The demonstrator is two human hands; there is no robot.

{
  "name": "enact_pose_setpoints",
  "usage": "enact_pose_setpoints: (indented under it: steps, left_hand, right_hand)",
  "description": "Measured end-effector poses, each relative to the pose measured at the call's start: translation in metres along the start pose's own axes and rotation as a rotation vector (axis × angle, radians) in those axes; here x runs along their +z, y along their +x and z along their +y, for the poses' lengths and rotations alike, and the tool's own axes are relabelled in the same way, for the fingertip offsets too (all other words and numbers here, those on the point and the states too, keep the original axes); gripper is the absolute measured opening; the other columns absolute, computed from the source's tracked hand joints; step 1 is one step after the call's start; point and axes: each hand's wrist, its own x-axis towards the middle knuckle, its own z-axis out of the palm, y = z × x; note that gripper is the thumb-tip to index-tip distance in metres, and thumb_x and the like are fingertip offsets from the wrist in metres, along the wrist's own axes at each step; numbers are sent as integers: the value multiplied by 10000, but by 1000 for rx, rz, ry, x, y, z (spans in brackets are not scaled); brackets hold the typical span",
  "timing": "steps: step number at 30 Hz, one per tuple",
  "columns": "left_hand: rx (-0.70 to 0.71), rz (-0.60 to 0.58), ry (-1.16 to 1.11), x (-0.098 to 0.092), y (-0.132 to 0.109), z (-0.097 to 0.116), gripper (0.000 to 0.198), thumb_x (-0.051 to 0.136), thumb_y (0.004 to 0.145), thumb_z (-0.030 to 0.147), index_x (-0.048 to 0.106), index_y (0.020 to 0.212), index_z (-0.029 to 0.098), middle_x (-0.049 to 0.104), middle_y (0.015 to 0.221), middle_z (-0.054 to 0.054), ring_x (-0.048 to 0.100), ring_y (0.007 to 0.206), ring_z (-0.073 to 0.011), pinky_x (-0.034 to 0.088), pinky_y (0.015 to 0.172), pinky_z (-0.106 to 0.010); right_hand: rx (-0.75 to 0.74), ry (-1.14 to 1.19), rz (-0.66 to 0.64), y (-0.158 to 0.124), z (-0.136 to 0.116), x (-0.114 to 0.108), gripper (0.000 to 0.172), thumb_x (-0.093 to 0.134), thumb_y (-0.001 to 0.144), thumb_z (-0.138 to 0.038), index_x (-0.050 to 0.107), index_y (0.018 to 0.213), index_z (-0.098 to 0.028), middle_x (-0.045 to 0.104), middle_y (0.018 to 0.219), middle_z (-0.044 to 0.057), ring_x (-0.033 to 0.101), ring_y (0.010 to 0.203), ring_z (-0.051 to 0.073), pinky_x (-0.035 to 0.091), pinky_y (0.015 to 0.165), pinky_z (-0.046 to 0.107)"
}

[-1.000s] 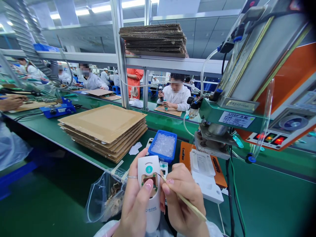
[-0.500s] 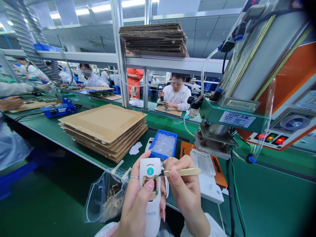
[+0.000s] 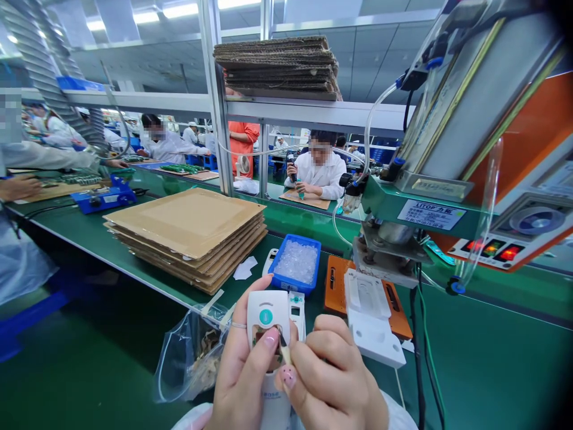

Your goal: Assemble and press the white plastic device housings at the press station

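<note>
Handwork at the green worktop (image 3: 492,352), seen from my own head. My left hand (image 3: 242,373) holds a white handheld device (image 3: 265,312) upright near the worktop's front edge, fingers closed round its body. My right hand (image 3: 329,379) pinches a wooden stick (image 3: 285,352) in a narrow grip, its tip set into the opening in the device's face. Nothing covers this opening; a coloured inner layer shows in part behind my fingers, and how much of it has been worked on cannot be told. Just beyond the device stand a blue tray (image 3: 301,240) of clear granules and an orange fixture (image 3: 333,292) bearing a white moulded part (image 3: 367,301), beneath a pneumatic press (image 3: 430,209).
</note>
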Motion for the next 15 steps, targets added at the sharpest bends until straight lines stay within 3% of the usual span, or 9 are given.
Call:
enact_pose_setpoints:
  steps: [3, 8, 15]
  left_hand:
    - [-4, 22, 26, 2, -3, 1, 554, 709, 744, 327, 562, 1278, 302, 518, 620, 56, 402, 486, -70, 495, 671, -218]
    - [-38, 14, -1, 5, -5, 4, 579, 714, 738, 329, 517, 1281, 298, 581, 627, 25, 522, 586, -113, 459, 588, -181]
    - [-52, 5, 15, 2, -4, 4, 631, 760, 694, 330, 513, 1274, 295, 617, 723, 31, 344, 418, -14, 273, 394, -128]
  right_hand:
    - [-4, 10, 106, 1, -1, 1, 232, 479, 918, -87, 551, 718, -180, 662, 705, -14, 478, 614, 73, 439, 542, 229]
    - [102, 68, 211, -19, -11, 13, 145, 557, 895, -105, 570, 798, -212, 664, 747, -23, 495, 611, 87, 424, 557, 265]
    - [169, 95, 205, -30, -12, 19, 116, 567, 894, -113, 558, 845, -218, 658, 723, -24, 497, 609, 87, 472, 626, 301]
